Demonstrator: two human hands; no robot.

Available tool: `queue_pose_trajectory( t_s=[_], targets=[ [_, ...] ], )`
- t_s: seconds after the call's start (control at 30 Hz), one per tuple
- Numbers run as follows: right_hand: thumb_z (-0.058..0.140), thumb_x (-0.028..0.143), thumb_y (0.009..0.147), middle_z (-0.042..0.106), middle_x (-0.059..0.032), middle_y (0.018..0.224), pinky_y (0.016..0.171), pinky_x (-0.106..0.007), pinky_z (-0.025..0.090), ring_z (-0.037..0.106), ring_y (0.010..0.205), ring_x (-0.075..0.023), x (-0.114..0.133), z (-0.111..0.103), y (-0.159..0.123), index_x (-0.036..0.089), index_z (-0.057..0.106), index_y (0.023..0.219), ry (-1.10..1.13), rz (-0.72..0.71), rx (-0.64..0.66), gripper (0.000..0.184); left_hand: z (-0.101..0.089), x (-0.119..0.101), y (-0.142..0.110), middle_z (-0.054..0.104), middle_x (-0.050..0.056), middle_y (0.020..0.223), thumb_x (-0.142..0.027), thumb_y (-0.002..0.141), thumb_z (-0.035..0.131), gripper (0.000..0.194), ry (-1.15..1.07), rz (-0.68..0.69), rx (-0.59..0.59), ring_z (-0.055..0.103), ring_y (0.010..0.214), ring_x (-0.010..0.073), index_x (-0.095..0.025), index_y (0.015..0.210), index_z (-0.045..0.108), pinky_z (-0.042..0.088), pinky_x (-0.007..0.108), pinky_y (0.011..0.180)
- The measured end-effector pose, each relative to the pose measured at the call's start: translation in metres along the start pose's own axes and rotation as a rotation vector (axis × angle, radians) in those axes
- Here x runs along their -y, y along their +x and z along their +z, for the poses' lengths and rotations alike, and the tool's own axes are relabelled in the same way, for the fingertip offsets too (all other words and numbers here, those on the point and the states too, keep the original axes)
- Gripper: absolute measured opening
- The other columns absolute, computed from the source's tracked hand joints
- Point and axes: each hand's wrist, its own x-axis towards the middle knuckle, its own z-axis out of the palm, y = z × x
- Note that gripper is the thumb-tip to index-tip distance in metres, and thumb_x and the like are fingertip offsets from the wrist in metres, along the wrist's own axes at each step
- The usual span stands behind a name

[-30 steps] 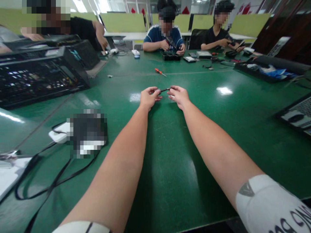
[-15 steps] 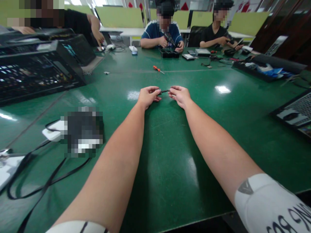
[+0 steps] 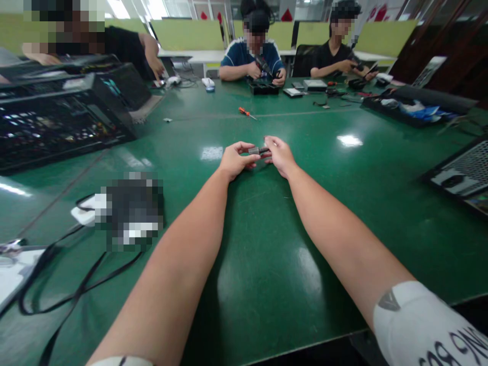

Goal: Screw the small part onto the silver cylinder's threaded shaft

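Note:
Both my arms stretch out over the green table [image 3: 267, 264]. My left hand [image 3: 236, 160] and my right hand [image 3: 280, 155] meet at the middle of the table, each pinching one end of a small dark part [image 3: 257, 150] held between them just above the surface. The part is short and greyish-black; its details are too small to make out. Fingers of both hands are curled around it.
A black open computer case [image 3: 57, 119] stands at the left. Black cables [image 3: 64, 284] and a white adapter [image 3: 86, 213] lie at the near left. An orange-handled screwdriver [image 3: 246, 112] lies further off. Three other people work at the far side. A black tray [image 3: 415, 109] and a laptop [image 3: 461, 175] are at the right.
My hands have come closer together, so less of the small part shows between them. My left fingers have lifted and curled more around it.

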Motion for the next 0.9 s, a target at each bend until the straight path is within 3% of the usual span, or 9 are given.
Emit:
queue_pose_trajectory(
  t_s=[0.1, 0.27, 0.4, 0.57, 0.7, 0.8, 0.9],
  targets=[
    [0.052, 0.077, 0.09, 0.067, -0.0068, 0.105, 0.061, -0.025, 0.052, 0.067, 0.086, -0.0183, 0.008, -0.008, -0.016, 0.024, 0.06, 0.119, 0.06, 0.029, -0.056, 0.061, 0.009, -0.004, -0.013, 0.072, 0.0, 0.077, -0.02, 0.065, 0.089, 0.039, 0.016, 0.0, 0.008, 0.062, 0.05, 0.0094, -0.014, 0.095, 0.065, 0.053, 0.025, 0.053],
    [0.053, 0.071, 0.092, 0.064, -0.0071, 0.117, 0.065, -0.026, 0.051, 0.066, 0.099, -0.0207, 0.021, -0.029, -0.069, 0.026, 0.061, 0.117, 0.084, 0.06, -0.049, 0.052, 0.025, -0.015, -0.068, 0.071, 0.001, 0.067, -0.021, 0.055, 0.093, 0.043, 0.045, -0.033, 0.109, 0.065, 0.054, 0.0128, -0.014, 0.085, 0.063, 0.052, 0.024, 0.054],
    [0.051, 0.065, 0.095, 0.065, -0.0075, 0.121, 0.066, -0.027, 0.051, 0.065, 0.105, -0.0225, 0.04, -0.044, -0.135, 0.027, 0.062, 0.118, -0.075, 0.024, 0.104, 0.047, 0.025, -0.03, -0.146, 0.066, -0.003, 0.066, -0.025, 0.055, 0.093, 0.042, 0.07, -0.02, 0.207, 0.061, 0.053, 0.0103, -0.016, 0.078, 0.059, 0.046, 0.021, 0.052],
    [0.058, 0.045, 0.098, 0.072, -0.0066, 0.106, 0.073, -0.033, 0.05, 0.066, 0.095, -0.022, 0.082, -0.053, -0.216, 0.024, 0.068, 0.111, -0.489, -0.205, 0.415, 0.027, 0.009, -0.047, -0.235, 0.069, 0.0, 0.07, -0.031, 0.068, 0.089, 0.033, 0.166, 0.023, 0.293, 0.062, 0.057, 0.0133, -0.019, 0.085, 0.064, 0.046, 0.023, 0.05],
    [0.069, 0.033, 0.09, 0.073, -0.0057, 0.101, 0.076, -0.035, 0.051, 0.067, 0.088, -0.0215, 0.104, -0.048, -0.243, 0.024, 0.066, 0.112, -0.625, -0.358, 0.592, 0.024, -0.002, -0.054, -0.248, 0.078, 0.006, 0.084, -0.031, 0.072, 0.089, 0.029, 0.273, 0.158, 0.303, 0.071, 0.069, 0.0186, -0.018, 0.088, 0.069, 0.054, 0.028, 0.061],
    [0.076, 0.03, 0.083, 0.071, -0.0073, 0.107, 0.083, -0.037, 0.052, 0.067, 0.095, -0.0234, 0.104, -0.046, -0.243, 0.023, 0.063, 0.115, -0.65, -0.435, 0.647, 0.034, -0.004, -0.057, -0.239, 0.079, 0.008, 0.09, -0.026, 0.072, 0.089, 0.028, 0.327, 0.307, 0.268, 0.073, 0.077, 0.0196, -0.018, 0.087, 0.069, 0.057, 0.031, 0.071],
    [0.078, 0.03, 0.082, 0.07, -0.008, 0.111, 0.084, -0.036, 0.052, 0.067, 0.097, -0.0233, 0.097, -0.046, -0.239, 0.023, 0.063, 0.112, -0.649, -0.418, 0.68, 0.035, -0.005, -0.057, -0.237, 0.077, 0.007, 0.089, -0.024, 0.072, 0.089, 0.028, 0.311, 0.367, 0.226, 0.074, 0.079, 0.0193, -0.018, 0.087, 0.066, 0.058, 0.031, 0.073]
  ],
)
